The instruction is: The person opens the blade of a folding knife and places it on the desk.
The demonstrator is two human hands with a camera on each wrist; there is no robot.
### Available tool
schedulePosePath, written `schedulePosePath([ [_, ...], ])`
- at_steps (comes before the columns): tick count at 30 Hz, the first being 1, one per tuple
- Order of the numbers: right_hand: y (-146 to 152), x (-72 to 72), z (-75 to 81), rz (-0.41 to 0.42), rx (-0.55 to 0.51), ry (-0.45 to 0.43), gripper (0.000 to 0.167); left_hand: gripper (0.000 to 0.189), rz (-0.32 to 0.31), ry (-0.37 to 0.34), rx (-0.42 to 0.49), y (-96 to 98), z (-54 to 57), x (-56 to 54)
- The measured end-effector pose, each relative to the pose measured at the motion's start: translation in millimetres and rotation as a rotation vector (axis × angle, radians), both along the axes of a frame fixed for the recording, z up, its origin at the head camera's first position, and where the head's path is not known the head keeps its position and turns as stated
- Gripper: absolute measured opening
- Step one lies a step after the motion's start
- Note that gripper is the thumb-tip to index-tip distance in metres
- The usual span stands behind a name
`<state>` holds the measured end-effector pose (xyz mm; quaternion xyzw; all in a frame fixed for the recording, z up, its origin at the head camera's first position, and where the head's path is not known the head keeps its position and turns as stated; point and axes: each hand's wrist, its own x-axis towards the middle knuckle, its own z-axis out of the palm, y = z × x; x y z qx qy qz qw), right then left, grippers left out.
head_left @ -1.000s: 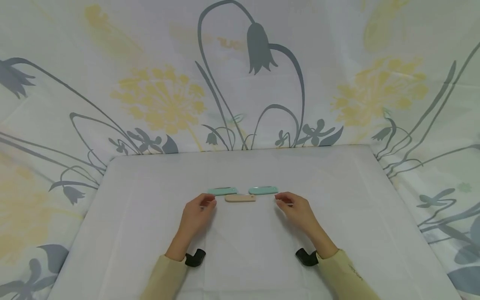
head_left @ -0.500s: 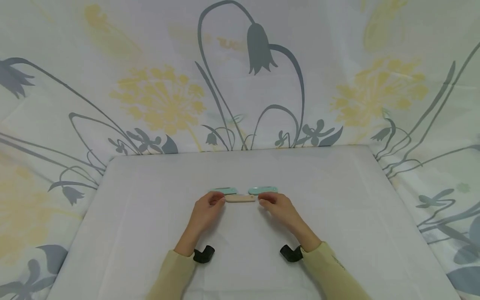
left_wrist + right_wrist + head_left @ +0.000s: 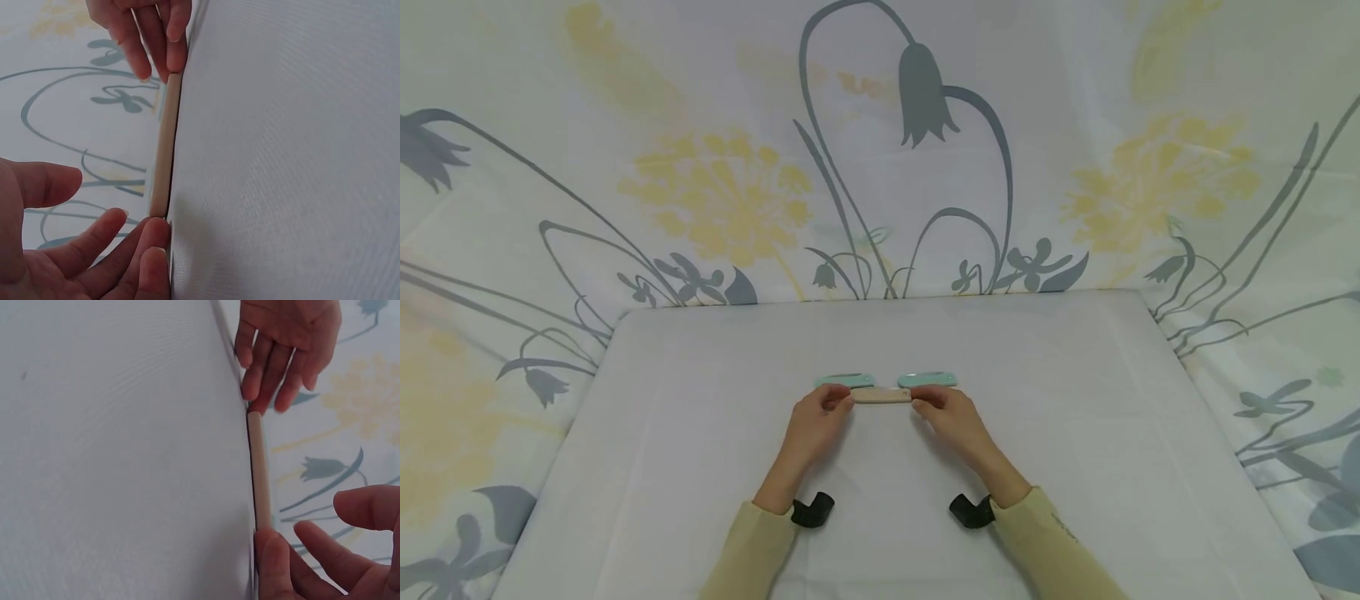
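A beige, closed pocket knife (image 3: 882,396) lies flat on the white table, its long side running left to right. My left hand (image 3: 817,417) touches its left end with the fingertips. At its right end the fingertips of my right hand (image 3: 951,418) touch too. Both wrist views show the thumbs standing apart from the knife, with fingers loosely bent. Just behind lie two mint-green pocket knives, the left one (image 3: 847,380) partly behind my left hand and the right one (image 3: 927,379) close behind my right fingers.
The white table (image 3: 880,342) ends at a back edge against a flower-patterned cloth (image 3: 865,167), which also hangs at both sides. A black wrist mount sits on each wrist, the left mount (image 3: 812,510) and the right mount (image 3: 972,511).
Both hands have moved inward from beside the mint-green knives to the two ends of the beige knife. The knives look unmoved.
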<state>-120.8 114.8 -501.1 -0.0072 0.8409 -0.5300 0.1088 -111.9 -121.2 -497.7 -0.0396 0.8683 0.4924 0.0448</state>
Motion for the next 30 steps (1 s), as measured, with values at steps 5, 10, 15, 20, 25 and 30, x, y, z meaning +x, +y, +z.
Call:
schedulePosePath([
  [5, -3.4, 0.2, -1.7, -0.033, -0.024, 0.014, 0.025, 0.028, 0.006, -0.016, 0.003, 0.5, -0.4, 0.9],
  [10, -6.4, 0.3, -2.6, -0.074, -0.042, 0.019, 0.024, 0.029, 0.012, -0.018, 0.042, 3.6, -0.6, 1.7],
  [15, -7.7, -0.4, -3.1, -0.143, -0.034, 0.031, 0.022, 0.03, -0.005, -0.01, 0.085, 10.5, -2.4, 5.0],
  [20, -7.1, -1.8, -1.1, -0.17, -0.03, 0.057, 0.017, 0.029, -0.014, 0.022, 0.1, 16.4, -3.9, 7.8],
  [25, -5.8, -0.1, -0.7, -0.157, -0.044, 0.075, 0.015, 0.027, -0.025, 0.053, 0.108, 18.5, -4.7, 8.7],
  [30, -4.8, 3.1, -0.1, -0.135, -0.064, 0.065, 0.018, 0.03, -0.022, 0.074, 0.143, 17.4, -4.1, 9.3],
])
